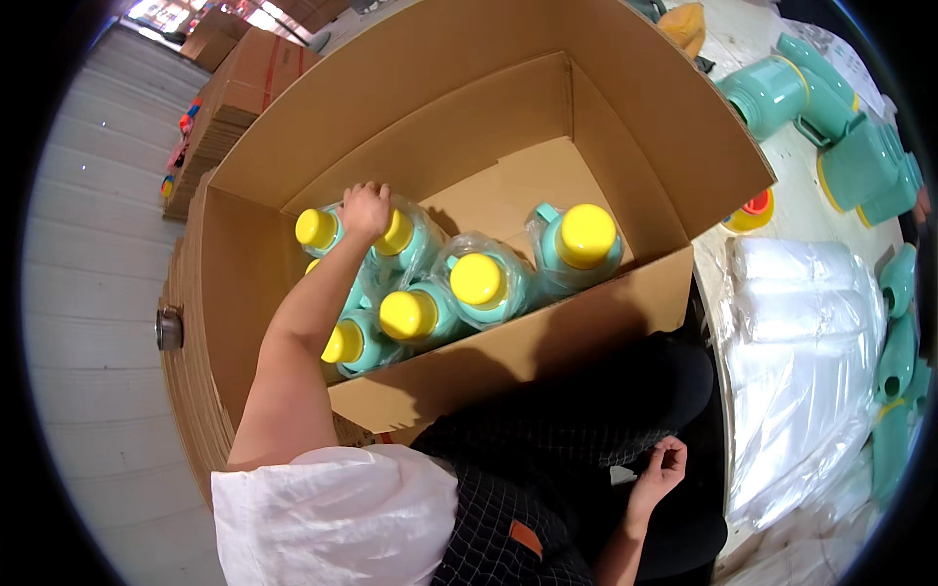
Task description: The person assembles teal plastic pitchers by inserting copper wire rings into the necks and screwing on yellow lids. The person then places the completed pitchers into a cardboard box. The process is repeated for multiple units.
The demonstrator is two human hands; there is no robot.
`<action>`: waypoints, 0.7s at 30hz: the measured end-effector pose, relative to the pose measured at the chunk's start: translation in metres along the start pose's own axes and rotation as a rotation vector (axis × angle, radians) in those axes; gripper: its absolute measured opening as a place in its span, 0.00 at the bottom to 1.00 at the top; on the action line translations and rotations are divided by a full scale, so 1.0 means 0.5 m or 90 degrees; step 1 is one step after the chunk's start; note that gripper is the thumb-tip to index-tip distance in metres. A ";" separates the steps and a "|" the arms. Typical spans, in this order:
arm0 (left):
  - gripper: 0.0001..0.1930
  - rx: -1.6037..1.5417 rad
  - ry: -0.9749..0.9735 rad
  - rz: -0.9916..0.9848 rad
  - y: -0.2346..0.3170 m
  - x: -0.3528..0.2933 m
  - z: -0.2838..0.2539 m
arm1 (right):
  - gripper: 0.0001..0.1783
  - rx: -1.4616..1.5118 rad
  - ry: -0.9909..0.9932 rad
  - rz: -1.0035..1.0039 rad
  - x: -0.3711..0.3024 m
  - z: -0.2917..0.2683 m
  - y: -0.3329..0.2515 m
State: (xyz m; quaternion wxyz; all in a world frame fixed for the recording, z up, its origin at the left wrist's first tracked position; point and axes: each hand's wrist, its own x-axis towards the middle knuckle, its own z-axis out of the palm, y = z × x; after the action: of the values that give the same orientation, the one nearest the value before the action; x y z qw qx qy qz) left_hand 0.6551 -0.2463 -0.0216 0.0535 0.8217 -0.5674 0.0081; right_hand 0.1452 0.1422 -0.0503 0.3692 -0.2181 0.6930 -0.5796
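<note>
"Counting yellow-capped teal jugs, how many?"
"At least seven, around and rightward of the left hand, in one cardboard box. Its fingers curl beside one cap; gripping, I can't tell."
"Right hand?"
"Loosely open, lower right."
"Labels?"
"One brown apron patch; writing unreadable."

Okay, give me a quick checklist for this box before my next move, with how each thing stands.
1. Cardboard box open on top: ok.
2. Yellow caps on the jugs: ok where plainly visible; one is partly hidden by the left forearm.
3. Clear plastic around every jug: cannot tell; it shows on several, but others are partly covered.
4. Left hand grip: cannot tell; it is at the far-side jugs, fingertips partly hidden.
5. Right hand outside the box: ok.
6. Bare box floor beyond the jugs: ok.
</note>
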 end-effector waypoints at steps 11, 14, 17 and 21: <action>0.31 -0.294 -0.105 -0.083 -0.143 -0.212 0.123 | 0.04 -0.026 -0.020 0.019 0.004 -0.003 0.005; 0.34 -0.197 -0.208 -0.078 -0.145 -0.168 0.151 | 0.04 -0.057 -0.032 -0.039 0.001 0.001 0.012; 0.33 -0.201 -0.213 0.004 -0.120 -0.136 0.123 | 0.04 -0.068 -0.004 -0.045 -0.012 -0.008 0.008; 0.33 -0.231 -0.182 0.219 -0.154 -0.129 0.103 | 0.04 -0.037 -0.006 0.008 -0.025 -0.012 0.006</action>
State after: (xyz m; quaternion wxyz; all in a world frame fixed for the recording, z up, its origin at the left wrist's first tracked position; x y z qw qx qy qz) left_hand 0.7015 -0.1645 -0.0837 0.1170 0.6834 -0.6922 -0.2001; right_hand 0.1489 0.1561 -0.0498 0.3691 -0.2272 0.7092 -0.5560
